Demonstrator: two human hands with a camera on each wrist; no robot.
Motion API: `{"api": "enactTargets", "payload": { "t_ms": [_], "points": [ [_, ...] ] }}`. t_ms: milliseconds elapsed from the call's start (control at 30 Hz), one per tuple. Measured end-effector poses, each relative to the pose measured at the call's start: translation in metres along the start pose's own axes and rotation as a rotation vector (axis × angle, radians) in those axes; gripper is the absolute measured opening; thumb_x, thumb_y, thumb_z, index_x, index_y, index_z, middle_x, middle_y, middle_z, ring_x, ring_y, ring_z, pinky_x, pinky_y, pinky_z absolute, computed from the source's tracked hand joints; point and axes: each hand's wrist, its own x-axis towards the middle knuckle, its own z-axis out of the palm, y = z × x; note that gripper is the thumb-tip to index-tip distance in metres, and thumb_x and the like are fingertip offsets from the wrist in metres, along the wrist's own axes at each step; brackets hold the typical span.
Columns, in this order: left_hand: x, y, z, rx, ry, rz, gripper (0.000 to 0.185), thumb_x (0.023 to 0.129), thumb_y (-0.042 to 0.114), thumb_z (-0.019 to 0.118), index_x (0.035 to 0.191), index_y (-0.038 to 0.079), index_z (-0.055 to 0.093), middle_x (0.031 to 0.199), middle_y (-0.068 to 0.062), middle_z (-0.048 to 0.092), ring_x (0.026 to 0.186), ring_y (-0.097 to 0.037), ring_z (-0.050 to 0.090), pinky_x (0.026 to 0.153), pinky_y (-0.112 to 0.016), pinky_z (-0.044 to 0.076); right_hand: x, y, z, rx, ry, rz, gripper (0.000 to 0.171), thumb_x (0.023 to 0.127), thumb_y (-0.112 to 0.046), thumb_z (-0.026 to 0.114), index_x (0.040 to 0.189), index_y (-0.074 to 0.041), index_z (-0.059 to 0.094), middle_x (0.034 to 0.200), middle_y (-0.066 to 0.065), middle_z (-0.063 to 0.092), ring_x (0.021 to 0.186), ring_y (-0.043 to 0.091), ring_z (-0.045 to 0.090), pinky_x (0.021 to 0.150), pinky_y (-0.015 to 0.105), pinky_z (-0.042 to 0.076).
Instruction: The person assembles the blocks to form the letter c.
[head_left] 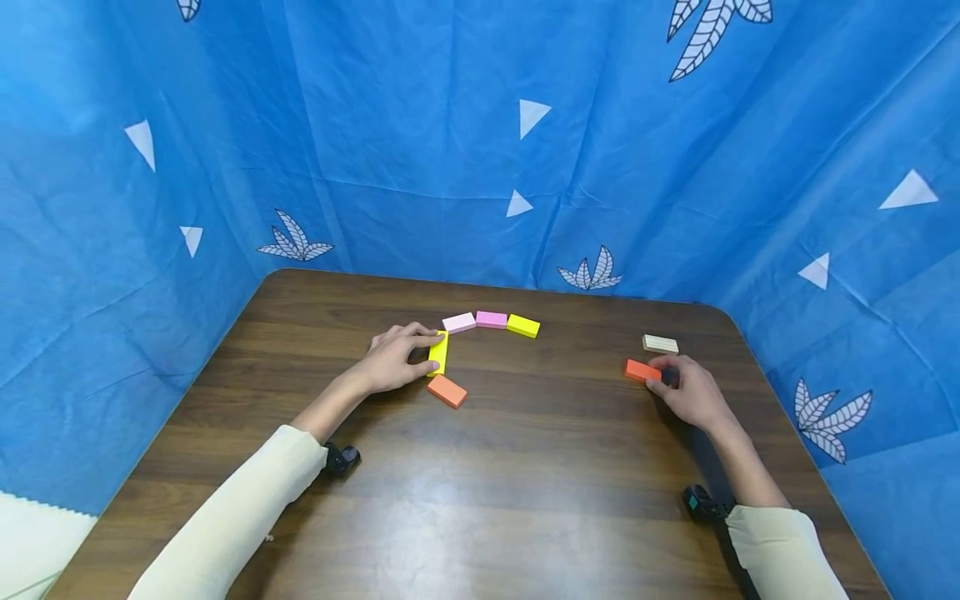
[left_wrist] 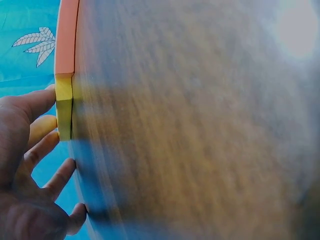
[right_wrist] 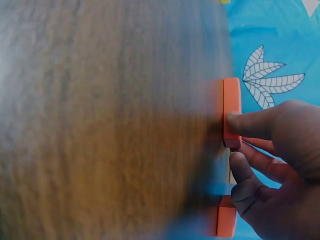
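My left hand [head_left: 395, 358] holds a yellow block [head_left: 438, 355] on the table, thumb at its near end and a fingertip at its far end. Close to that near end lies a salmon-orange block [head_left: 447, 391], also seen in the left wrist view above the yellow one. Off to the right, my right hand [head_left: 692, 392] pinches a red-orange block [head_left: 639, 371] between thumb and fingers. A second red-orange block [right_wrist: 226, 217] shows below that hand in the right wrist view; in the head view the hand hides it.
From the left hand's block a curved row continues with a pale pink block [head_left: 459, 322], a pink block [head_left: 492, 320] and another yellow block [head_left: 523, 326]. Behind the right hand lies a cream block [head_left: 660, 343]. A blue curtain [head_left: 480, 167] surrounds the brown table [head_left: 525, 467].
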Motion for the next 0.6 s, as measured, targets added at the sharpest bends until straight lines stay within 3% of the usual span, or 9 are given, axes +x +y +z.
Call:
{"api": "enactTargets", "payload": {
  "t_ms": [600],
  "points": [
    [0.0001,0.0004,0.0011,0.010,-0.001,-0.005,0.061,0.101,0.039,0.075,0.158,0.022,0.057,0.158,-0.005,0.057,0.141,-0.036,0.049,0.117,-0.074,0.028,-0.0040,0.0008,0.0029,-0.031,0.033,-0.009,0.034,0.102,-0.013,0.073,0.132,0.003,0.066,0.117,0.024,0.062,0.078,0.024,0.056,0.065,0.033,0.042]
  ]
}}
